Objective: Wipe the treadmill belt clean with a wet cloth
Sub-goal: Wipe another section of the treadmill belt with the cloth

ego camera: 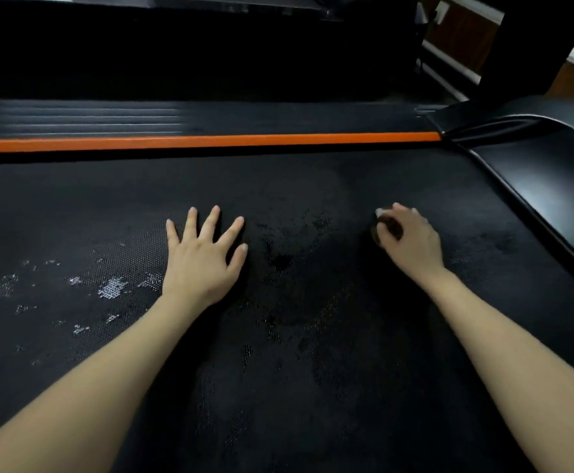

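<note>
Treadmill belt fills the lower frame, long axis left to right. Right hand is curled around a small dark cloth at centre right. Left hand lies spread flat, empty. White residue sits at lower left (nearer the left hand), so the cloth likely travels leftward.

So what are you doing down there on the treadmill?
Someone is cleaning the black belt. The left hand lies flat on it, fingers spread, with nothing in it. The right hand is closed around a small dark cloth pressed on the belt. The middle of the belt looks wet, and whitish spots show to the left of the left hand, so that part seems not yet wiped.
</note>
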